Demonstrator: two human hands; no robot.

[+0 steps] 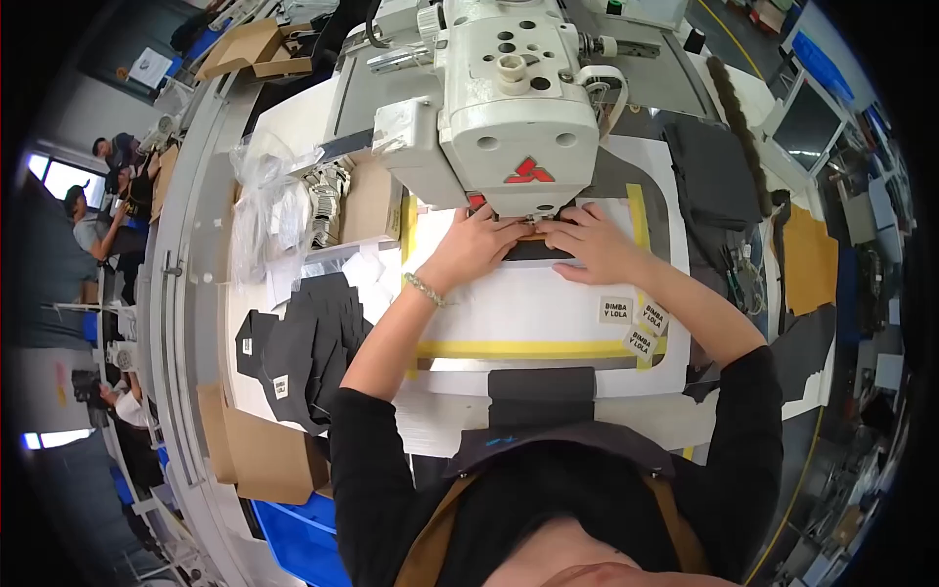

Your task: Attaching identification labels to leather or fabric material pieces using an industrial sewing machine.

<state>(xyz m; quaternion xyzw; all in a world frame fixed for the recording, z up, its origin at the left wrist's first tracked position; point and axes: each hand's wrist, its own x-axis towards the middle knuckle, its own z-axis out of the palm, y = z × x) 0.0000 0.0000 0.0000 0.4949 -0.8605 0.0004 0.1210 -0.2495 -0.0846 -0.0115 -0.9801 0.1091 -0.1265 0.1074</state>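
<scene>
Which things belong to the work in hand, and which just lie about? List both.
Likely belong: white sewing machine; black flat piece; white square labels; stacked dark-grey pieces.
Probably lying about: blue plastic bin; brown cardboard box; mustard-yellow sheet.

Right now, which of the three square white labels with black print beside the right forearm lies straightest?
The leftmost label, just below the right hand: its edges run nearly level, while the upper-right label and lower label are tilted.

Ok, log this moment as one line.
left hand: at dark piece; right hand: at dark piece; sewing machine: just beyond; pale labels: nearer wearer, rightward
</scene>
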